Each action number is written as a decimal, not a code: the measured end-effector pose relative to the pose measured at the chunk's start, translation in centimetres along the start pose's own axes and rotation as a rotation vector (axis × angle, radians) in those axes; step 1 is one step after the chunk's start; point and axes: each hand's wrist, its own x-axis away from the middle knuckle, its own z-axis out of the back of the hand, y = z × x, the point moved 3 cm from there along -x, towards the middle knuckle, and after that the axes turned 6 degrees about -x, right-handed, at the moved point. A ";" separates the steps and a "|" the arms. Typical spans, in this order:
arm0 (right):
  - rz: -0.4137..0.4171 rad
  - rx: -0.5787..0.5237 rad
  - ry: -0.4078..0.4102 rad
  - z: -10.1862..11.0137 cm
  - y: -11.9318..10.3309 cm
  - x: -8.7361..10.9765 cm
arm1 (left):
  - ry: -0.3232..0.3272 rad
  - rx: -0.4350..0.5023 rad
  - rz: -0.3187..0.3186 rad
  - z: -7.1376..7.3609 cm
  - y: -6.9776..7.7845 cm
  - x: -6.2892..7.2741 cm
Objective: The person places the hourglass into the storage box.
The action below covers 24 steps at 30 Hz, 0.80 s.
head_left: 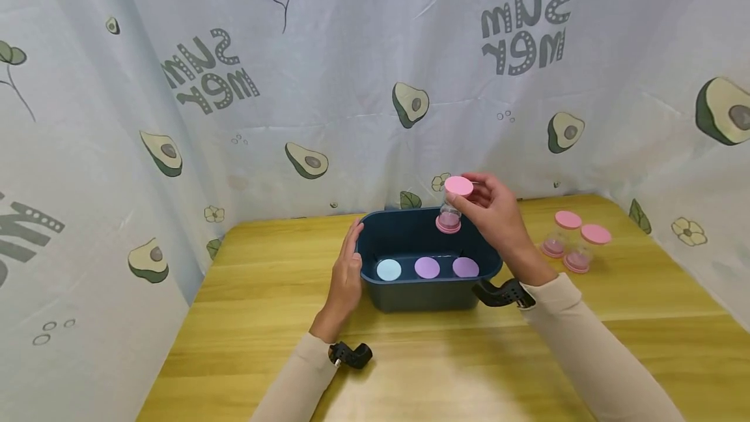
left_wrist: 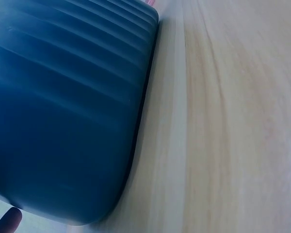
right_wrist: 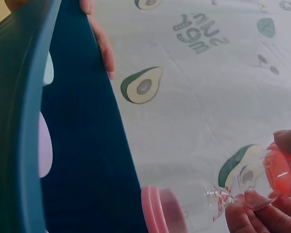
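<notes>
My right hand (head_left: 497, 215) pinches an hourglass (head_left: 450, 211) by its upper end, over the back right part of a dark blue bin (head_left: 428, 297). The hourglass has pink caps and a clear glass waist, with pink sand in its lower bulb. In the right wrist view, the thumb lies on one cap of the hourglass (right_wrist: 196, 204) and the fingers wrap near the waist. My left hand (head_left: 346, 275) touches the bin's left end with straight fingers. Inside the bin, one light blue round top (head_left: 389, 270) and two purple round tops (head_left: 427, 267) show in a row.
Two more pink-capped hourglasses (head_left: 560, 234) (head_left: 588, 249) stand on the wooden table (head_left: 269, 292), right of the bin. A printed curtain (head_left: 351, 51) hangs behind the table and along its sides. Each wrist carries a black camera mount (head_left: 351, 355).
</notes>
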 end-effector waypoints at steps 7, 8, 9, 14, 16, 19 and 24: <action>0.001 -0.020 -0.042 -1.2 -0.2 0.1 | 0.005 0.011 -0.018 -0.1 -0.1 0.1; 0.002 -0.022 -0.048 -1.4 -0.2 0.1 | 0.006 0.010 -0.020 -0.1 -0.1 0.1; 0.003 -0.025 -0.056 -1.6 -0.3 0.1 | 0.008 0.009 -0.022 0.0 0.0 0.1; 0.014 -0.047 -0.084 -2.6 -0.3 0.1 | 0.006 0.000 -0.018 0.0 0.0 0.1; 0.017 -0.051 -0.094 -3.0 -0.2 0.0 | 0.003 -0.002 -0.015 -0.1 0.0 0.2; 0.019 -0.050 -0.112 -3.7 -0.1 -0.1 | 0.001 -0.006 -0.012 -0.1 -0.1 0.2; -0.005 -0.068 -0.141 -4.7 0.0 -0.2 | -0.005 -0.008 -0.011 0.0 -0.1 0.1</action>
